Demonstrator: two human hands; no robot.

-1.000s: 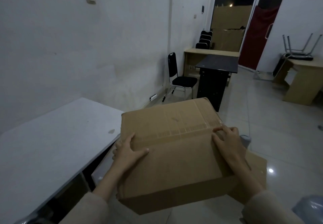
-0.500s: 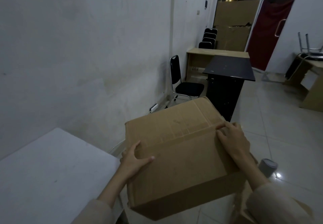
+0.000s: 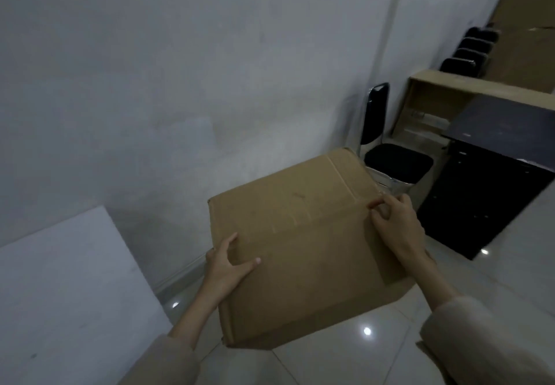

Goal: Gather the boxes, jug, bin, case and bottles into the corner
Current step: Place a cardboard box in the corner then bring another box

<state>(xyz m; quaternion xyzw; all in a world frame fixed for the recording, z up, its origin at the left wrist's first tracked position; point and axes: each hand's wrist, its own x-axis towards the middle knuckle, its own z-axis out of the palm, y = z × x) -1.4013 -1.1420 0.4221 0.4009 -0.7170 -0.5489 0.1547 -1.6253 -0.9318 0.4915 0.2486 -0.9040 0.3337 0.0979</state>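
Observation:
A large closed cardboard box [image 3: 300,243] hangs in the air in front of me, above the tiled floor and close to the white wall. My left hand [image 3: 226,267] grips its left edge, thumb on top and fingers round the side. My right hand [image 3: 396,228] holds the right edge, fingers curled on the top flap near the taped seam. The box tilts with its far right corner raised. No jug, bin, case or bottle shows in this view.
A white table [image 3: 60,288] fills the lower left beside the wall. A black chair [image 3: 393,156] stands beyond the box. A black cabinet [image 3: 492,180] and a wooden desk [image 3: 435,96] lie to the right, with stacked chairs [image 3: 471,51] behind.
I have carried the box forward and leftward toward the wall. The view has swung down and left, so the second box and the small container on the floor have left the frame.

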